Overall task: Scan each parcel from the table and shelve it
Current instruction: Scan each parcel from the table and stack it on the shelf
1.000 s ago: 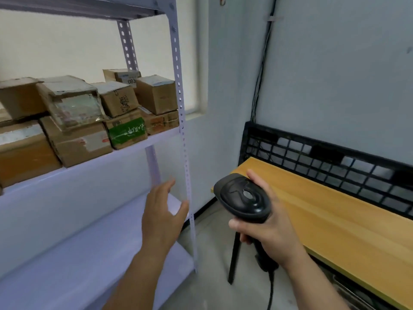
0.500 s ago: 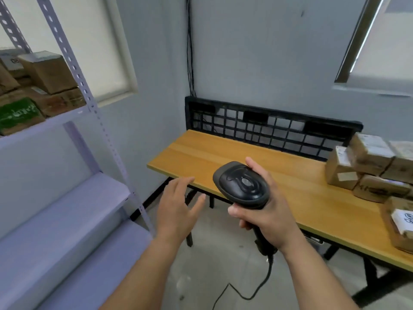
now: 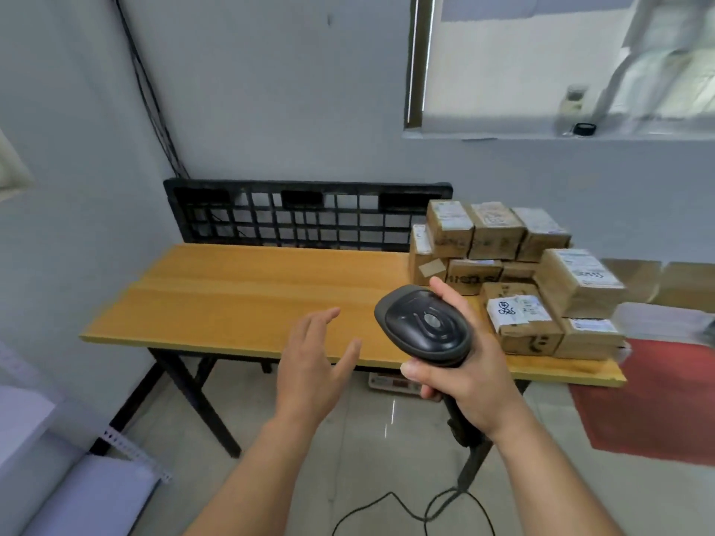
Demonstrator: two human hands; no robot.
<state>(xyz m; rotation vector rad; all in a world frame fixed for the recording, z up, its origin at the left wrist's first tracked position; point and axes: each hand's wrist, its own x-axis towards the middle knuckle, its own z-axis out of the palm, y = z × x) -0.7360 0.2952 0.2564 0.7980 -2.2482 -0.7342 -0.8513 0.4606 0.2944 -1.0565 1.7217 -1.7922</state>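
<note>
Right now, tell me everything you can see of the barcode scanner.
The barcode scanner is black, matte plastic by its look, its oval head bearing a raised loop and a small grey oval. The right hand grips its mostly hidden handle; a dark cable trails from below to the floor. It is held before the wooden table, clear of the parcels.

1. Parcels (image 3: 514, 272) sit stacked on the surface's (image 3: 232, 295) right end.
2. A plastic pallet (image 3: 301, 214) stands on edge behind the surface's far side.
3. A floor mat (image 3: 657, 396) lies right.
4. A shelf (image 3: 96, 493) stands near left.
</note>
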